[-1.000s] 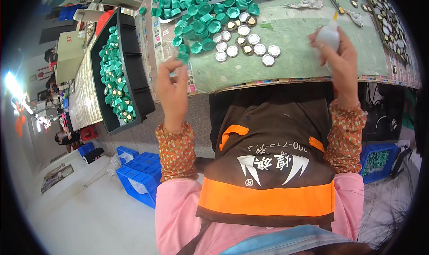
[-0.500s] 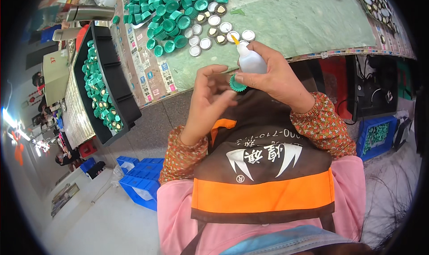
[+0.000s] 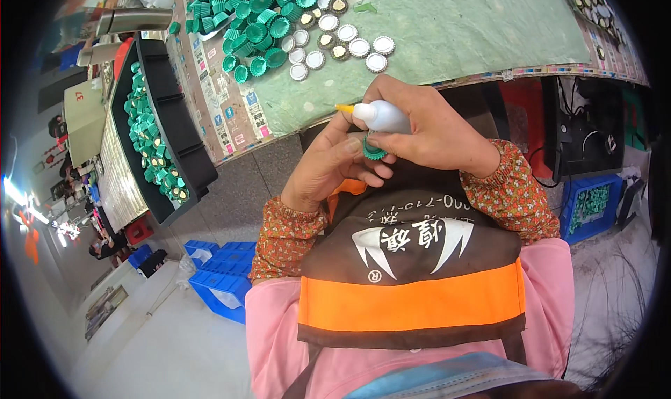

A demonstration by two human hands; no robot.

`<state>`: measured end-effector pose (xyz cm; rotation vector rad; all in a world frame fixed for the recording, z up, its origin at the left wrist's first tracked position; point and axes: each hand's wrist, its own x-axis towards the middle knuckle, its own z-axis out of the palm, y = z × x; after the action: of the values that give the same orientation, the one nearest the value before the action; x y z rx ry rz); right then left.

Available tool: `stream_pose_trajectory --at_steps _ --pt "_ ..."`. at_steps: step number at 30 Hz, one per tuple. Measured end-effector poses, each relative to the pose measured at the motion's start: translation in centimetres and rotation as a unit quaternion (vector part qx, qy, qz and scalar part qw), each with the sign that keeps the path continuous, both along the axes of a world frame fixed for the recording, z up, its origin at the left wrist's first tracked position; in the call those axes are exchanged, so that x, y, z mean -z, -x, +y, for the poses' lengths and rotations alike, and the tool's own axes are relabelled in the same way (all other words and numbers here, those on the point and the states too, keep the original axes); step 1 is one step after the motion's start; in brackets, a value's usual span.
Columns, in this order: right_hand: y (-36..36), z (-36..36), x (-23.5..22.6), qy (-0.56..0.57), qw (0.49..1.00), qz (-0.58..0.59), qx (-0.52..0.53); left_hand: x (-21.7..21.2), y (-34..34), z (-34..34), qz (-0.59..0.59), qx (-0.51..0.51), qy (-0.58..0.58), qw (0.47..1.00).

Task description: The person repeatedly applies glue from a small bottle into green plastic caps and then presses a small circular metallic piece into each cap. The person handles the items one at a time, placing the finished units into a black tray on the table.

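Just above the brown and orange apron (image 3: 412,273), in front of the person's chest, both hands are meeting below the table edge. The left hand (image 3: 328,165) is curling its fingers around a small green ribbed cap (image 3: 374,149), pinching it from the left side. The right hand (image 3: 426,126) is closing around a little white squeeze bottle (image 3: 383,117), lying it nearly flat, its yellow nozzle (image 3: 344,108) pointing left over the left hand's fingers. The cap is sitting just under the bottle's body, touching the fingertips of both hands. Flowered sleeve covers (image 3: 514,193) are wrapping both forearms.

Beyond the hands, the worktable (image 3: 454,35) is lying under a pale green mat. On its near part a loose group of round silver discs (image 3: 349,46) is resting, some showing a darker centre. Just behind and to the left of them, a heap of green caps (image 3: 255,15) is spreading toward the far edge. Further left, beside the table, a long black tray (image 3: 175,130) is holding more green caps (image 3: 150,144). Down on the floor to the left, blue plastic bins (image 3: 220,277) are standing near the person's side.
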<state>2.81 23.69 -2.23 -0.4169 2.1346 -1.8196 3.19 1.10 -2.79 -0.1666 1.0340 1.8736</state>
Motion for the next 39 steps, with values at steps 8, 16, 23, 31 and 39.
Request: stream_pose_trajectory --at_steps 8,16,23,31,39 --pt "-0.5 0.9 -0.7 0.006 0.991 0.089 0.103 1.0 0.1 -0.3 -0.040 -0.086 -0.098 0.991" --pt "-2.3 2.5 -1.9 -0.005 0.987 0.114 0.112 1.5 -0.5 -0.5 -0.047 -0.152 -0.109 0.981" --pt "-3.1 2.1 -1.4 0.003 0.976 0.195 0.092 2.3 -0.9 -0.7 -0.053 -0.166 -0.143 0.974" --pt "-3.2 1.7 -1.4 -0.019 0.966 0.244 0.089 1.7 -1.1 -0.5 -0.010 -0.156 -0.089 0.984" --pt "-3.2 0.9 -1.2 -0.017 0.958 0.262 0.114 1.0 -1.2 0.0 0.013 -0.141 -0.051 0.989"
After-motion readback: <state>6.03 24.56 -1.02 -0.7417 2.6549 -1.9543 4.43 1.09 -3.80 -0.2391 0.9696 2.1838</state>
